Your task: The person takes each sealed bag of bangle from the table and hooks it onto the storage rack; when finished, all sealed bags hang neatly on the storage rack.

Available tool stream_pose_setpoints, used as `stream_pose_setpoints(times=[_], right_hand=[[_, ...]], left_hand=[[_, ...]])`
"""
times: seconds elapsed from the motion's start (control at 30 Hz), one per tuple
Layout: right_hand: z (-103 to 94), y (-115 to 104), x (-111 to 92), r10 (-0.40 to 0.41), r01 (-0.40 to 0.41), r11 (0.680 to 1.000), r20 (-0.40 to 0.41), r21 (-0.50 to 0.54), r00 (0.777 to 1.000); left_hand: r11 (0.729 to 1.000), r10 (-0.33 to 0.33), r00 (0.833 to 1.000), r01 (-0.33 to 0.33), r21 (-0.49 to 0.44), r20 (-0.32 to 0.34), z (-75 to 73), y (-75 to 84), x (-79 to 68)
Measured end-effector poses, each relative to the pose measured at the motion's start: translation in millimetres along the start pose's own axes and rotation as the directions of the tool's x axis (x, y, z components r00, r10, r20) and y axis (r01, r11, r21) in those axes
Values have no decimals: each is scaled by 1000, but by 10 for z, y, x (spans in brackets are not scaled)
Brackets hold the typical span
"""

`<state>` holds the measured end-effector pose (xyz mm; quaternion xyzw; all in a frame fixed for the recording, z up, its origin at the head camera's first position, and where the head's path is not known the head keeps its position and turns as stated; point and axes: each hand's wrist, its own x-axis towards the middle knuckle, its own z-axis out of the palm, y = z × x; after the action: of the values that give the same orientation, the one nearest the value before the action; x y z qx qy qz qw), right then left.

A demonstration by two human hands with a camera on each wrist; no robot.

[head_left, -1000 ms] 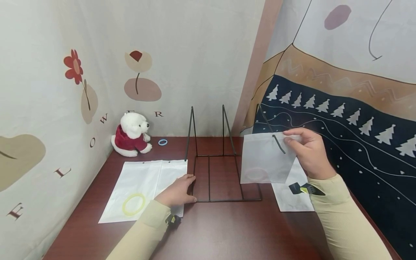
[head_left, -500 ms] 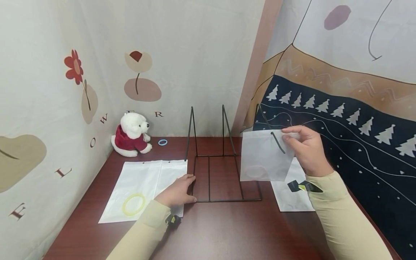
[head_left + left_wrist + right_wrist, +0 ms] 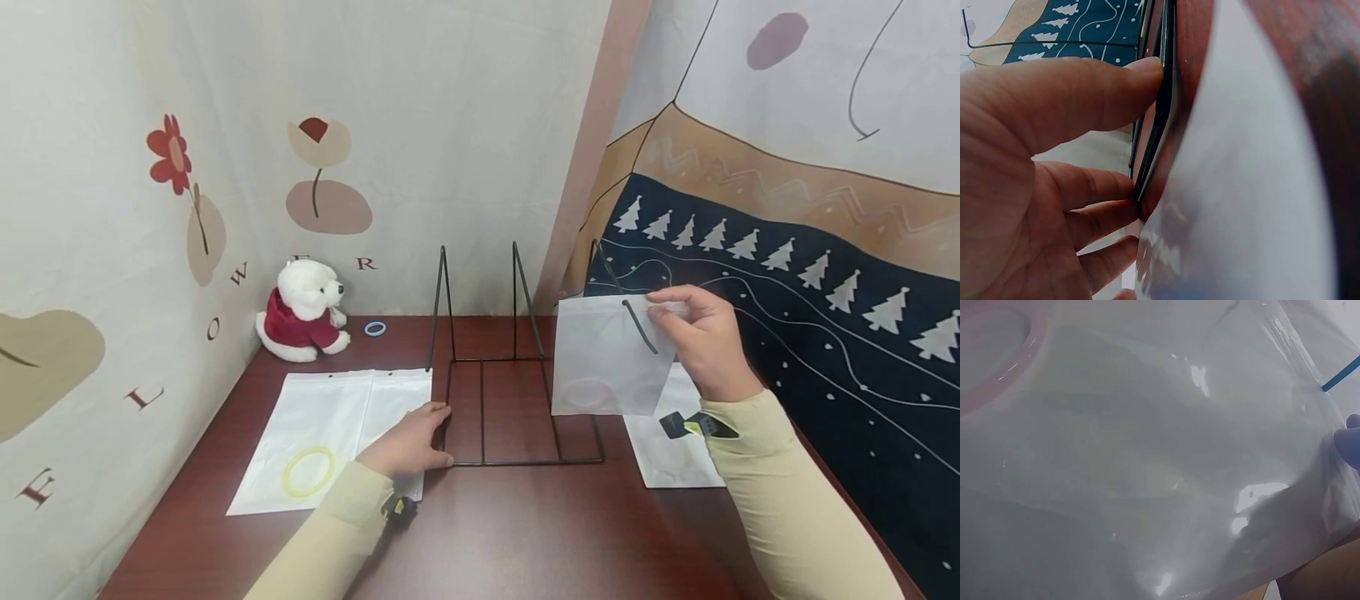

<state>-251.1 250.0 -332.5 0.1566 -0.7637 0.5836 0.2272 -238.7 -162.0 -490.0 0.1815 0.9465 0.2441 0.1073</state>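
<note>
My right hand (image 3: 705, 342) pinches the top right corner of a translucent zip bag (image 3: 600, 358) between thumb and fingers. The right prong of a black wire display rack (image 3: 482, 417) passes through the hole near the bag's top edge, and its tip sticks out in front. Inside the bag lies a pink ring (image 3: 1029, 356), which shows best in the right wrist view. At the rack's front left corner, my left hand (image 3: 405, 442) rests its thumb and fingertips on the base wire; in the left wrist view its fingers (image 3: 1094, 187) are nearly straight.
Left of the rack lie white zip bags (image 3: 315, 417), one with a yellow ring (image 3: 308, 472). Another white bag (image 3: 675, 467) lies right, partly behind the hanging bag. A plush bear (image 3: 303, 312) and a blue ring (image 3: 376, 329) sit at the back, before hung cloth.
My right hand has lifted slightly and moved a little left, sliding the bag further up the prong. The left hand and the rack have stayed in place.
</note>
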Motion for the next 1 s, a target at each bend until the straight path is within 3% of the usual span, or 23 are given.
stream_pose_setpoints(times=[0.3,1.0], right_hand=[[23,12,41,9,-10,998,-12,-64,1000],[77,51,191,46,-49,997,-39,-60,998]], left_hand=[[1000,-7,1000,7,-6,3,13,-11,-6],[1000,-3,1000,3,1,-10,7,0,-6]])
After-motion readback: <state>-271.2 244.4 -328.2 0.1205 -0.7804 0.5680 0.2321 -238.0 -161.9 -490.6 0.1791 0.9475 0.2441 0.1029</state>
